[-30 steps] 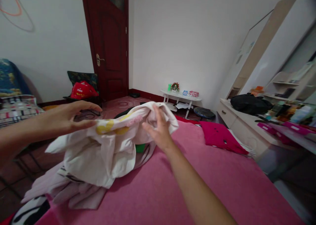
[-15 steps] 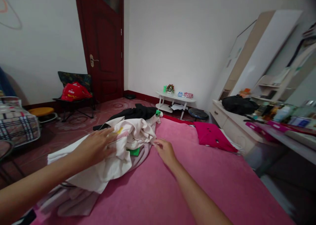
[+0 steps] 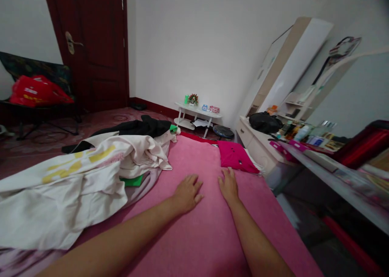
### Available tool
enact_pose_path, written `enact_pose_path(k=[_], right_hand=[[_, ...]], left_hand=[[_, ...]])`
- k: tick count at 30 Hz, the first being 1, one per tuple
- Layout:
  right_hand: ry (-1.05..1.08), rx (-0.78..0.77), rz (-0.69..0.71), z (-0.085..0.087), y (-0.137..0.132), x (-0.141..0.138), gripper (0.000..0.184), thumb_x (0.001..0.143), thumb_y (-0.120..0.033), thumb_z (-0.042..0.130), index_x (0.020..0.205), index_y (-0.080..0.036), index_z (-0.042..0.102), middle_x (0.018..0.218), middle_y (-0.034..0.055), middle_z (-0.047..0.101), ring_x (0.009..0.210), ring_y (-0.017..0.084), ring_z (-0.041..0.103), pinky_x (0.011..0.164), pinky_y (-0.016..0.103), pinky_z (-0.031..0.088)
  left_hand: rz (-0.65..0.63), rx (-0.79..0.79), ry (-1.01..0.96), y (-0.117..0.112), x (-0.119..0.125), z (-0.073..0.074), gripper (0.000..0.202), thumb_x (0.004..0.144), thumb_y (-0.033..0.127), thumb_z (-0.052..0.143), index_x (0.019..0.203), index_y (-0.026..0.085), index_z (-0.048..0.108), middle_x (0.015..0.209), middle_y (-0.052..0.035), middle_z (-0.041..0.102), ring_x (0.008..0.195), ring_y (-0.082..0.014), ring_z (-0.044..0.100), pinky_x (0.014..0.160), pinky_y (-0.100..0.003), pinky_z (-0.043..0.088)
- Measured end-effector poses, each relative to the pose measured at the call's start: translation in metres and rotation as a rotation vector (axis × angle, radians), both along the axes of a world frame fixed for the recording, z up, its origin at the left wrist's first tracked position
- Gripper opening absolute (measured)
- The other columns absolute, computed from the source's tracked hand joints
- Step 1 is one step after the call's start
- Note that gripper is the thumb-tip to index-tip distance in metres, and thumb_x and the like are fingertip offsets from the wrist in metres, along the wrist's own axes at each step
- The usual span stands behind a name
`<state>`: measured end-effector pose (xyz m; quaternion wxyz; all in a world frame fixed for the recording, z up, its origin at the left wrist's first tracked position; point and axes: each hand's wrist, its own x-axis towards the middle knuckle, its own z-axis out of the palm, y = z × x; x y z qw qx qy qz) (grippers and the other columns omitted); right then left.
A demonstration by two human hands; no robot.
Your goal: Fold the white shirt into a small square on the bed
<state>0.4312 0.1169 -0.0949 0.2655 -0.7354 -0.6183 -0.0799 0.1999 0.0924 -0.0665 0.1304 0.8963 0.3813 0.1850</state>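
My left hand [image 3: 187, 192] is over the pink bed cover [image 3: 206, 236], fingers spread and nothing in them. To its right, my right hand [image 3: 228, 184] reaches forward with fingers apart, just short of a folded magenta garment [image 3: 237, 156]. Whether either palm touches the cover I cannot tell. On the left of the bed lies a heap of clothes: a white garment [image 3: 94, 187] with yellow and pink print on top, a black garment [image 3: 130, 127] behind it, and a bit of green cloth [image 3: 133, 181] showing from underneath.
A low white table [image 3: 199, 110] stands by the wall with a round stool [image 3: 223, 131] beside it. On the right is a dresser [image 3: 258, 143] bearing a black bag [image 3: 265, 122] and several bottles. A chair at left holds a red bag [image 3: 38, 91].
My left hand has left the white garment and moved right over the bed cover. My right hand has moved right, away from the heap, towards the magenta garment. The view has turned right.
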Motion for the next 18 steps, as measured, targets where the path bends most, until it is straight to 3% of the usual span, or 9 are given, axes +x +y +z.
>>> enact_pose_path(k=[2, 5, 8, 12, 18], right_hand=[[-0.082, -0.052, -0.027, 0.002, 0.005, 0.002, 0.042, 0.087, -0.023, 0.046, 0.127, -0.018, 0.058, 0.145, 0.0165, 0.034, 0.127, 0.031, 0.041, 0.100, 0.041, 0.039], [-0.140, -0.154, -0.080, 0.006, 0.020, 0.001, 0.043, 0.089, -0.029, 0.045, 0.131, -0.027, 0.055, 0.149, 0.0146, 0.029, 0.121, 0.033, 0.048, 0.092, 0.043, 0.043], [-0.108, -0.213, -0.097, 0.009, 0.038, 0.000, 0.044, 0.089, -0.029, 0.044, 0.131, -0.024, 0.056, 0.148, 0.0177, 0.032, 0.111, 0.033, 0.055, 0.087, 0.045, 0.044], [-0.058, -0.169, -0.061, 0.007, 0.052, 0.001, 0.042, 0.088, -0.025, 0.043, 0.126, -0.014, 0.059, 0.141, 0.0185, 0.044, 0.107, 0.030, 0.057, 0.089, 0.041, 0.042], [0.124, 0.007, -0.047, 0.008, 0.041, 0.017, 0.042, 0.088, -0.021, 0.029, 0.104, -0.014, 0.067, 0.112, 0.0132, 0.063, 0.103, 0.022, 0.057, 0.091, 0.033, 0.041]], left_hand=[[0.058, 0.043, -0.009, 0.003, 0.011, -0.014, 0.050, 0.091, 0.037, 0.043, 0.135, 0.015, 0.049, 0.145, -0.0187, 0.041, 0.135, -0.0344, 0.035, 0.112, -0.053, 0.024], [0.073, 0.058, -0.022, 0.003, 0.015, -0.021, 0.048, 0.092, 0.037, 0.041, 0.135, 0.018, 0.050, 0.145, -0.0173, 0.040, 0.135, -0.0340, 0.034, 0.113, -0.054, 0.021], [0.058, 0.035, -0.045, 0.005, 0.011, -0.020, 0.049, 0.090, 0.038, 0.045, 0.135, 0.019, 0.051, 0.145, -0.0164, 0.041, 0.135, -0.0331, 0.035, 0.113, -0.051, 0.023], [0.060, 0.017, -0.087, 0.008, 0.008, -0.019, 0.049, 0.088, 0.038, 0.049, 0.133, 0.019, 0.053, 0.145, -0.0166, 0.041, 0.134, -0.0333, 0.036, 0.113, -0.050, 0.024], [0.036, -0.017, -0.167, 0.013, 0.006, -0.023, 0.047, 0.084, 0.037, 0.054, 0.128, 0.021, 0.058, 0.141, -0.0137, 0.046, 0.131, -0.0301, 0.040, 0.111, -0.049, 0.027]])
